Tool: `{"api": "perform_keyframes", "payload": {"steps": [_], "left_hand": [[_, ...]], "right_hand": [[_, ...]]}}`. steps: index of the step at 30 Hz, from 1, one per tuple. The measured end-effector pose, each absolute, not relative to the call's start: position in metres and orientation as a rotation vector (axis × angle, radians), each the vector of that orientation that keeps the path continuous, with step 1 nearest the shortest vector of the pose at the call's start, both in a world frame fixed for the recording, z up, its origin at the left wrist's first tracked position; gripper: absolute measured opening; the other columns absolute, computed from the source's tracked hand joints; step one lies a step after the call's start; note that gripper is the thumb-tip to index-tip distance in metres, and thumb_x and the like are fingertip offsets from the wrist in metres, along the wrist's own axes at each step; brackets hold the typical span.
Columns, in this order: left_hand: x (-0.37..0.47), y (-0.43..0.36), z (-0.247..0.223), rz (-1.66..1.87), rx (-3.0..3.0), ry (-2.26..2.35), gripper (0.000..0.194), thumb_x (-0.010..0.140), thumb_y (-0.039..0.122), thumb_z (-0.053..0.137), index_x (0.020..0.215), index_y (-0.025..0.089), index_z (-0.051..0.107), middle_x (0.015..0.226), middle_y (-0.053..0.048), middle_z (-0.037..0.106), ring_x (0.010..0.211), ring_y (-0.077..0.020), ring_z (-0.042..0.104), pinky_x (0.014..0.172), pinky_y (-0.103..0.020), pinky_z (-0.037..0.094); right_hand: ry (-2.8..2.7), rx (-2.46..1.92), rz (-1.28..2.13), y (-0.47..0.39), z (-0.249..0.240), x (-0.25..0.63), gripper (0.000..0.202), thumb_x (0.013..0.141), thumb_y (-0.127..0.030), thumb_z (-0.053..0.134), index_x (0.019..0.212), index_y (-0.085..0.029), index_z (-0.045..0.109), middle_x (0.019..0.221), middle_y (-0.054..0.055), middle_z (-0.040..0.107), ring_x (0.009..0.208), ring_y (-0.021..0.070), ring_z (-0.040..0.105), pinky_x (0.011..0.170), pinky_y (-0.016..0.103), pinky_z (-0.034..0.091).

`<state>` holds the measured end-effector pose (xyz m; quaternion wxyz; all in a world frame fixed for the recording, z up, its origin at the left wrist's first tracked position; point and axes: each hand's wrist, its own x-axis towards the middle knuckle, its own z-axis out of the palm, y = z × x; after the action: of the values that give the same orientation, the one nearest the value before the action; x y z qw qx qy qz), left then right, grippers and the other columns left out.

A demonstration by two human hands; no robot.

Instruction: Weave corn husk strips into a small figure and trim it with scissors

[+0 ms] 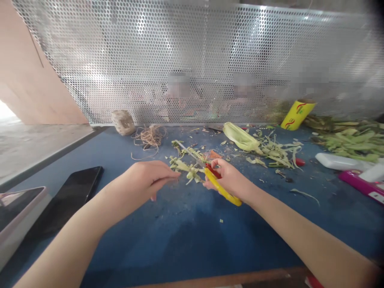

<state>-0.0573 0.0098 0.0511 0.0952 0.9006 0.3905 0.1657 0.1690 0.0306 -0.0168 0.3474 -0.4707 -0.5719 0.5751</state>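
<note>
My right hand (pixel 232 178) grips a pair of scissors (pixel 222 189) by its yellow and red handles. Their metal blades point away to the upper left, over pale green plant scraps (pixel 187 166). Left of these scraps is my left hand (pixel 151 176), palm down, with its fingers pressed together and the tips near the scraps. What it pinches, if anything, I cannot make out. Beyond the hands lie a tangle of brown twine (pixel 148 138) and a pale green, husk-like vegetable piece (pixel 240 137), with shredded strips (pixel 280 150) beside it.
A black phone (pixel 76 188) and a pink-edged device (pixel 24 204) lie at left on the blue table (pixel 168 248). A jar-like object (pixel 123 122) stands before the perforated metal screen (pixel 198 48). At right are a yellow roll (pixel 297 115), leafy trimmings (pixel 354 138) and a purple object (pixel 361 186).
</note>
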Motion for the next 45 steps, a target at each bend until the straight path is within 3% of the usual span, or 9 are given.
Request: {"api": "perform_keyframes", "payload": {"steps": [5, 11, 17, 21, 24, 28, 33, 39, 45], "left_hand": [[-0.059, 0.008, 0.06, 0.763, 2.34, 1.398, 0.018, 0.079, 0.027, 0.054, 0.089, 0.021, 0.067, 0.08, 0.002, 0.072, 0.04, -0.0076, 0.061, 0.054, -0.02, 0.053], [-0.051, 0.005, 0.063, 0.684, 2.114, 1.416, 0.023, 0.077, 0.028, 0.057, 0.095, 0.015, 0.065, 0.085, 0.0, 0.072, 0.041, -0.0086, 0.062, 0.063, -0.025, 0.055], [-0.04, 0.007, 0.054, 0.689, 1.883, 1.24, 0.034, 0.068, 0.029, 0.065, 0.097, 0.01, 0.063, 0.084, -0.006, 0.07, 0.044, -0.0109, 0.061, 0.044, -0.023, 0.055], [-0.036, 0.01, 0.049, 0.662, 1.903, 1.245, 0.021, 0.07, 0.032, 0.064, 0.079, 0.013, 0.065, 0.087, -0.005, 0.069, 0.038, -0.008, 0.058, 0.042, -0.021, 0.053], [-0.038, 0.011, 0.048, 0.621, 1.949, 1.305, 0.021, 0.072, 0.036, 0.06, 0.072, 0.015, 0.063, 0.08, -0.002, 0.068, 0.04, -0.0092, 0.06, 0.044, -0.021, 0.052], [-0.045, 0.013, 0.051, 0.61, 1.984, 1.526, 0.024, 0.071, 0.042, 0.058, 0.073, 0.02, 0.066, 0.057, 0.003, 0.064, 0.041, -0.0118, 0.061, 0.051, -0.023, 0.05], [-0.05, 0.016, 0.06, 0.586, 2.025, 1.842, 0.024, 0.07, 0.042, 0.058, 0.072, 0.022, 0.069, 0.044, 0.005, 0.06, 0.04, -0.0119, 0.058, 0.051, -0.022, 0.044], [-0.04, 0.017, 0.078, 0.44, 2.157, 1.823, 0.023, 0.07, 0.038, 0.056, 0.071, 0.02, 0.07, 0.044, 0.004, 0.061, 0.038, -0.0111, 0.057, 0.044, -0.021, 0.036], [-0.026, 0.021, 0.095, 0.237, 2.264, 1.653, 0.02, 0.067, 0.033, 0.056, 0.066, 0.019, 0.07, 0.05, 0.002, 0.063, 0.041, -0.0111, 0.058, 0.044, -0.019, 0.037]], "right_hand": [[-1.322, -1.036, 1.801, 0.026, -0.004, 0.177, 0.041, 0.058, -0.025, 0.07, 0.075, -0.022, 0.032, 0.058, -0.01, 0.045, 0.034, -0.0003, 0.027, 0.033, 0.016, 0.022], [-1.407, -1.001, 1.898, 0.021, -0.002, 0.184, 0.034, 0.062, -0.019, 0.066, 0.075, -0.02, 0.035, 0.064, -0.008, 0.045, 0.036, -0.0013, 0.029, 0.034, 0.016, 0.024], [-1.563, -1.033, 1.921, 0.015, 0.0, 0.184, 0.036, 0.063, -0.014, 0.064, 0.079, -0.021, 0.032, 0.065, -0.008, 0.05, 0.04, 0.0002, 0.036, 0.037, 0.014, 0.028], [-1.657, -1.091, 1.879, 0.013, -0.001, 0.181, 0.041, 0.062, -0.017, 0.066, 0.08, -0.022, 0.03, 0.066, -0.007, 0.051, 0.05, 0.0052, 0.047, 0.039, 0.014, 0.031], [-1.658, -1.096, 1.883, 0.014, -0.001, 0.181, 0.042, 0.063, -0.02, 0.066, 0.08, -0.023, 0.028, 0.071, -0.005, 0.055, 0.044, 0.0032, 0.041, 0.038, 0.016, 0.03], [-1.824, -1.219, 1.441, 0.018, 0.001, 0.192, 0.042, 0.065, -0.031, 0.065, 0.08, -0.023, 0.027, 0.081, -0.002, 0.058, 0.049, 0.0053, 0.044, 0.047, 0.021, 0.038], [-2.219, -1.48, 0.57, 0.015, 0.004, 0.207, 0.037, 0.07, -0.049, 0.056, 0.08, -0.023, 0.032, 0.066, -0.003, 0.048, 0.054, 0.0114, 0.047, 0.052, 0.025, 0.038], [-2.401, -1.48, 0.617, 0.005, 0.016, 0.206, 0.035, 0.074, -0.05, 0.05, 0.089, -0.023, 0.034, 0.083, 0.004, 0.057, 0.075, 0.0177, 0.055, 0.059, 0.025, 0.041], [-2.498, -1.416, 0.757, 0.007, 0.019, 0.215, 0.031, 0.075, -0.048, 0.05, 0.082, -0.023, 0.033, 0.074, -0.002, 0.047, 0.062, 0.0116, 0.045, 0.058, 0.023, 0.041]]}}
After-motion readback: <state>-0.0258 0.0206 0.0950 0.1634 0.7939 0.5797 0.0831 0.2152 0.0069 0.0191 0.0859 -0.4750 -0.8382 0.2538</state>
